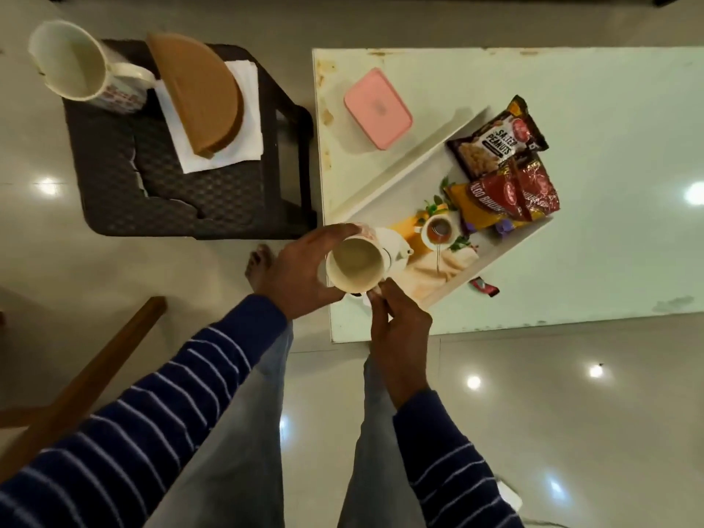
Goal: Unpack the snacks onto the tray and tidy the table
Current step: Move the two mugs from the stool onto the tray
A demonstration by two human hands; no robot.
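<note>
A white printed tray (pixel 415 165) lies at an angle on the white table (pixel 571 242). On its far end rest a salted peanuts packet (pixel 495 141) and a red and yellow snack packet (pixel 503 200). My left hand (pixel 301 268) grips the side of an empty white mug (pixel 356 266), held over the table's near left corner. My right hand (pixel 396 322) pinches the mug's handle from below. A small red wrapper (pixel 484 286) lies on the table beside the tray.
A pink lidded box (pixel 377 108) stands on the table behind the tray. To the left, a dark stool (pixel 183 192) carries a second white mug (pixel 72 62), a brown half-round object (pixel 202 97) and white paper napkins (pixel 244 146). A wooden chair arm (pixel 87 379) sits lower left.
</note>
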